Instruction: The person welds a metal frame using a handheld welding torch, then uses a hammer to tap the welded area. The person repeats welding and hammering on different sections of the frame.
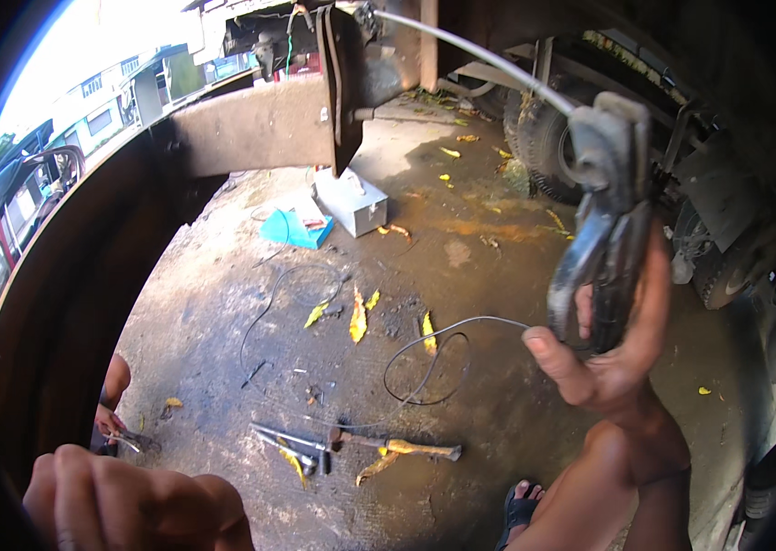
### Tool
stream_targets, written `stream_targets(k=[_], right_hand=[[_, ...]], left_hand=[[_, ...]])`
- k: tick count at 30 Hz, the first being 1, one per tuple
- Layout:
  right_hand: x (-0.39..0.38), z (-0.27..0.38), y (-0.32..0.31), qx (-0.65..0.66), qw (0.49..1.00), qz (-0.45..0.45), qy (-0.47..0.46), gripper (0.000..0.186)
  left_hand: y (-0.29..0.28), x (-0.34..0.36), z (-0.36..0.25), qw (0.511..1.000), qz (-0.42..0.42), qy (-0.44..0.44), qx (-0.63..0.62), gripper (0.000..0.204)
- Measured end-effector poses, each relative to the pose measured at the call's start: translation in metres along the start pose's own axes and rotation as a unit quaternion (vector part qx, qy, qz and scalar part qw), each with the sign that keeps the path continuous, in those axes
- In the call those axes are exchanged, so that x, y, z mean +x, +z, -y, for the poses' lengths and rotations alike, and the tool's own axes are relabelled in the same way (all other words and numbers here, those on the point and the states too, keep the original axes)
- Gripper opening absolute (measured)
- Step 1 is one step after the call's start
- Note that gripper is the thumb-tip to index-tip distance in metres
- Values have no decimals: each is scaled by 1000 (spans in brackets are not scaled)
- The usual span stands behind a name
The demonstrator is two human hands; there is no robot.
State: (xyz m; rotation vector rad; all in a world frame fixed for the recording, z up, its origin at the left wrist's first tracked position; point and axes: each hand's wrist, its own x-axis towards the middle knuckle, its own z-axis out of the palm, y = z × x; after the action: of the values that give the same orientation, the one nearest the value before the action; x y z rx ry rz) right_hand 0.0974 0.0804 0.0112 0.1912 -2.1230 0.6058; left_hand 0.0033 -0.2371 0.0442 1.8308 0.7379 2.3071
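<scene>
"What do you have from your end?"

"My right hand (622,344) is wrapped round a dark clamp (608,197), raised at right, a pale rod (498,61) running up-left from its top. My left hand (135,500) is curled low at left; I can't tell whether it holds anything."

"And the ground?"

"I see rough ground (498,275), dark and wet in patches, strewn with yellow leaves (357,317). A hammer (429,449) lies there; farther back, a metal box (349,204) stands beside something blue."

"Around it?"

"A brown beam (255,129) upper left, a wheel (544,147) behind the clamp."
</scene>
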Motion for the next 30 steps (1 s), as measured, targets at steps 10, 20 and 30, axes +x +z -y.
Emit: stream_targets(k=[10, 20, 30], right_hand=[[21, 1, 23, -102, 991, -43, -71, 94], [27, 1, 46, -85, 993, -61, -54, 89], [27, 2, 51, -98, 992, -61, -56, 86]], left_hand=[[13, 12, 168, 957, -125, -260, 38, 72], [16, 22, 182, 959, -141, -214, -118, 50], [13, 19, 183, 954, -156, -219, -135, 50]])
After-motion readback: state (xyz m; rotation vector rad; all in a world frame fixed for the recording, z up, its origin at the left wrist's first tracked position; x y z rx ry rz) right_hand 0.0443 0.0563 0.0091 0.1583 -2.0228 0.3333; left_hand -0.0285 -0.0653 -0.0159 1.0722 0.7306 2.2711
